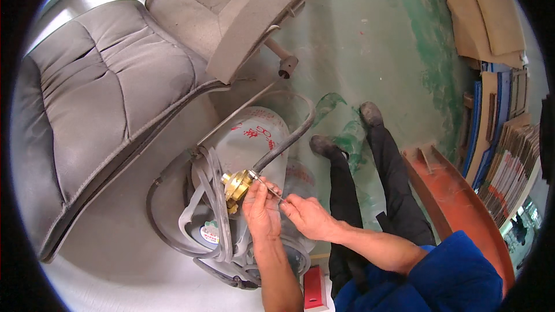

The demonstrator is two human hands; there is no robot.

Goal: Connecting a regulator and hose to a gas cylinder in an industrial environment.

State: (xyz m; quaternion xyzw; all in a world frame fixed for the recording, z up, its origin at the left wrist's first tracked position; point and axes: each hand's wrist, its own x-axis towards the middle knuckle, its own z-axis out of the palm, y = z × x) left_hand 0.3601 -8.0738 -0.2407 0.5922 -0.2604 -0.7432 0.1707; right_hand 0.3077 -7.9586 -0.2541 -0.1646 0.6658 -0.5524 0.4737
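A brass gas regulator (236, 188) sits above a grey gas cylinder (254, 133), with a dark rubber hose (292, 137) joined to it by a small metal fitting (252, 174). My right hand (309, 218) is closed around the rear of a thin metal-shafted tool (278, 196), like a screwdriver; its handle is hidden in my palm. The shaft slants toward the fitting. Just below the regulator, my left hand (263, 211) has its thumb and fingers closed about the front of that shaft. The tool's tip is too small to make out.
Grey padded seats (115, 69) stand at the left and top. Loose grey hoses (218, 208) hang beside the cylinder. A red box (314, 289) lies below my hands. To my right are an orange-red steel beam (462, 202) and stacked cardboard (517, 164).
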